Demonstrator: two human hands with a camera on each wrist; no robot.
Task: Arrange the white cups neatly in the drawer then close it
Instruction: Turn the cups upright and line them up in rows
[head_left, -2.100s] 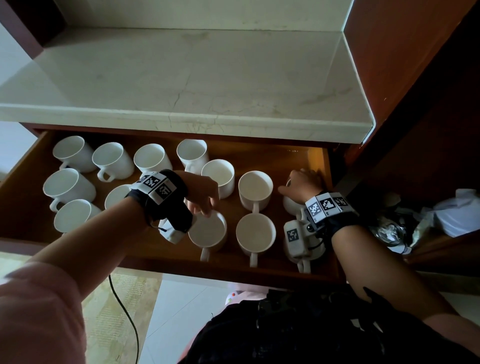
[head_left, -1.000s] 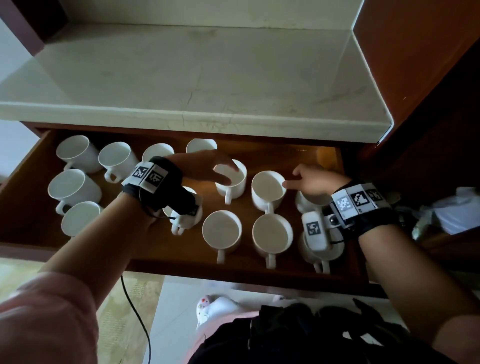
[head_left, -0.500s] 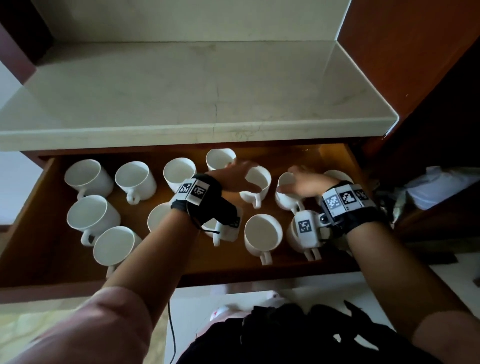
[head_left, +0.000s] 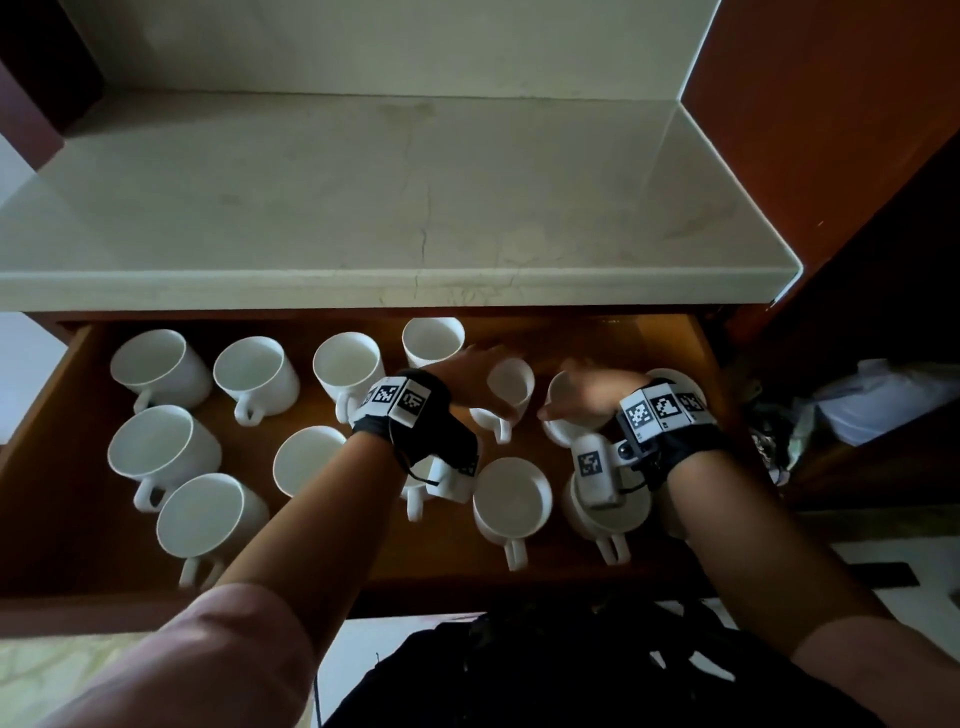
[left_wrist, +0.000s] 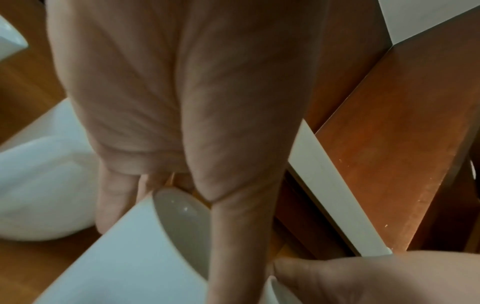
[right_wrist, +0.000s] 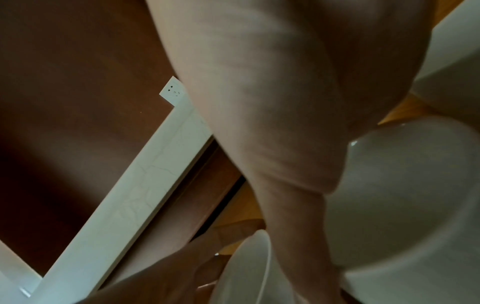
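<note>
Several white cups stand in the open wooden drawer (head_left: 67, 525). My left hand (head_left: 480, 376) reaches over a back-row cup (head_left: 515, 383) right of centre. In the left wrist view, the left hand's fingers (left_wrist: 114, 197) curl over this cup's (left_wrist: 135, 253) far rim and the thumb lies across its mouth. Just to the right, my right hand (head_left: 576, 397) covers the neighbouring cup (head_left: 562, 435). In the right wrist view its palm and thumb (right_wrist: 293, 216) wrap that cup's (right_wrist: 405, 205) rim. The two held cups stand close together.
A pale stone countertop (head_left: 363, 208) overhangs the drawer's back. Two rows of cups fill the left half, among them one at the front left (head_left: 205, 514). More cups (head_left: 511, 499) sit under my wrists. Cluttered bags (head_left: 883, 400) lie to the right, and a black bag (head_left: 571, 670) sits below the drawer front.
My left hand left the front-row cup and took the back-row cup right of centre. The right hand shifted from the far-right cup to the one beside it. The view tilted.
</note>
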